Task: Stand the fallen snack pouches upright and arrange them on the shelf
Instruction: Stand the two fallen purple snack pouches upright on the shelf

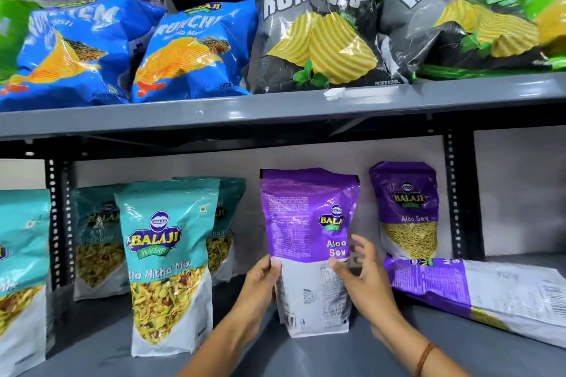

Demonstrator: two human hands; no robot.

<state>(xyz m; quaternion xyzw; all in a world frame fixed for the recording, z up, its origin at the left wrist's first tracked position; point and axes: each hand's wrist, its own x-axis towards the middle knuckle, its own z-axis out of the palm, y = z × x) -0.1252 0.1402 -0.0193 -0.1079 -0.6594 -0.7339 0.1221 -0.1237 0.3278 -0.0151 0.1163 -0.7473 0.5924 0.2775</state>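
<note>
Standing upright on the lower grey shelf (306, 355) was a purple Aloo Sev pouch (309, 223), its printed back turned toward the camera, with part of another purple pouch's front showing just behind its right edge. Left hand (260, 288) clamped on the pouch's left edge at mid-height, thumb on the face. Right hand (364, 278) at the right edge: thumb pressed on the face, fingers (363, 246) spread and curled round toward the rear, so the grip looked closed on the pouch as well. A thin brown band (424, 358) sat on the right wrist.

To the right, a second Aloo Sev pouch (407, 208) stood upright near the back wall, well apart from the hands. In front of it a fallen purple pouch (477, 291) lay on its side, back up, stretching off toward the right edge of view; it was just beside the right hand, not touching it.

To the left, a teal Khatta Mitha Mix pouch (167, 263) stood upright near the front, two more teal pouches (98, 239) upright behind it, and another teal pouch (21, 269) cut off at the left edge.

Upper shelf (214, 113) carried blue wafer bags (190, 49) on the left and black-and-green Rumbles bags (315, 27) on the right, all leaning back.
</note>
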